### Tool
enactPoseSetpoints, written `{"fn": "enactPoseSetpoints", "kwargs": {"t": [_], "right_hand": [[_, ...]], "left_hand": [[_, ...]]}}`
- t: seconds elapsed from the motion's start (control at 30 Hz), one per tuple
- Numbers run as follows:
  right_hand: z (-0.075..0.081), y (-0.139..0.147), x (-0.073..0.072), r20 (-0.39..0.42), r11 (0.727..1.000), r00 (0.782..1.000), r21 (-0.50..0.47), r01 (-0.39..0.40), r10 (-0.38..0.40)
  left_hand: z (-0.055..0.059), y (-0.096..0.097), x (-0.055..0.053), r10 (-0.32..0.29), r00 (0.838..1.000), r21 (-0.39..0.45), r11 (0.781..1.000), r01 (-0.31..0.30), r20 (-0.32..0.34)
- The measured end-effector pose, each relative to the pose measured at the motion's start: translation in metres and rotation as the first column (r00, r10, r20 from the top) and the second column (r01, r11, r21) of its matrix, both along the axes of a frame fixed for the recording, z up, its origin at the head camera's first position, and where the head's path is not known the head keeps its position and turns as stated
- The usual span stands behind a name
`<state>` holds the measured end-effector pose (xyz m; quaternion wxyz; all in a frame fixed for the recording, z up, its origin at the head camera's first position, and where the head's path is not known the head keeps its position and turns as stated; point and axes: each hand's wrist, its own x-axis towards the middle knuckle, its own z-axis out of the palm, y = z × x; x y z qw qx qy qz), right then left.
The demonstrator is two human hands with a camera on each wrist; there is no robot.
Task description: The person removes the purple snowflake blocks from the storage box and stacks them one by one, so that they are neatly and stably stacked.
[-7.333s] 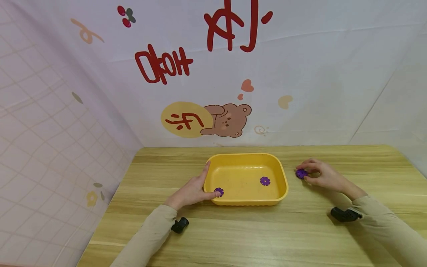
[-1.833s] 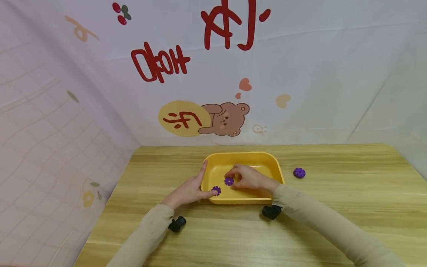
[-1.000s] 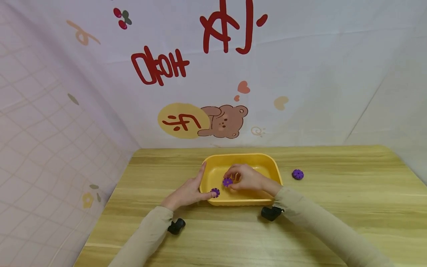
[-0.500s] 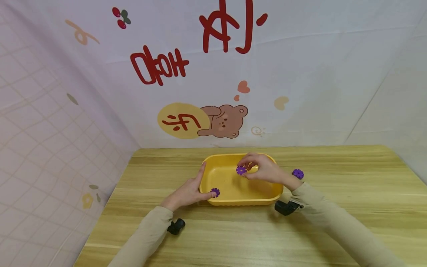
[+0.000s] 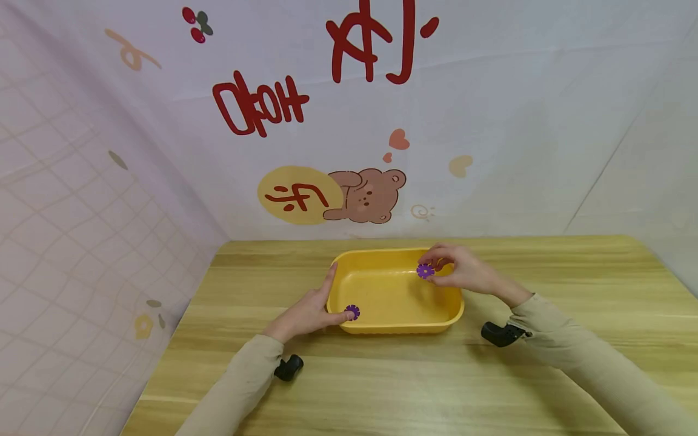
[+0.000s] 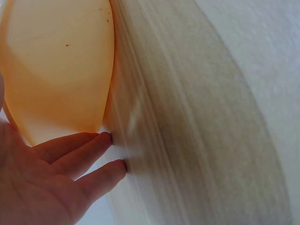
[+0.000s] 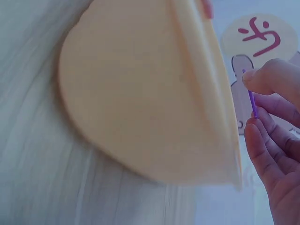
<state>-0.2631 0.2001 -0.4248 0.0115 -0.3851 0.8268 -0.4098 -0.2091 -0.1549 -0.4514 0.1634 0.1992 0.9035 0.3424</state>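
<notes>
My left hand (image 5: 305, 313) grips the left end of a yellow plastic tray (image 5: 395, 329), fingers along the outside and thumb over the rim. The thumb tip overlaps a purple notched snowflake disc (image 5: 353, 312) in the tray's near left corner; whether they touch I cannot tell. In the left wrist view, fingers of that hand (image 6: 70, 173) lie by the tray's wall. My right hand (image 5: 466, 269) pinches a second purple snowflake disc (image 5: 425, 270) between thumb and fingers, raised over the tray's back right part. The right wrist view shows this disc (image 7: 252, 101) edge-on.
The tray stands on a wood-grain table (image 5: 382, 387) against a white printed cloth (image 5: 523, 139) with red characters and a bear. A black wrist camera (image 5: 503, 333) hangs under the right sleeve, another black camera (image 5: 289, 367) under the left.
My right hand has lifted the disc from the tray's middle and carried it right and back. The purple disc on the table right of the tray is now hidden behind that hand. The left hand stays put.
</notes>
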Motion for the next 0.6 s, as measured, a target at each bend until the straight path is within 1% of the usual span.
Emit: {"fn": "enactPoseSetpoints", "kwargs": {"t": [0.23, 0.4, 0.5, 0.6], "right_hand": [[-0.006, 0.017, 0.002, -0.059, 1.000, 0.998, 0.013, -0.005, 0.006], [-0.005, 0.028, 0.007, -0.099, 1.000, 0.995, 0.004, 0.000, 0.001], [-0.004, 0.037, 0.009, -0.093, 1.000, 0.996, 0.005, 0.005, -0.005], [-0.002, 0.047, 0.011, -0.052, 1.000, 0.998, 0.006, 0.026, -0.026]], "left_hand": [[0.001, -0.001, -0.001, -0.003, 1.000, 0.003, 1.000, 0.003, 0.003], [0.000, 0.000, -0.002, -0.004, 1.000, 0.003, 1.000, 0.004, 0.018], [0.000, 0.000, -0.001, -0.005, 1.000, 0.006, 1.000, 0.005, 0.027], [0.000, 0.000, -0.001, -0.008, 1.000, 0.012, 1.000, 0.008, 0.021]]}}
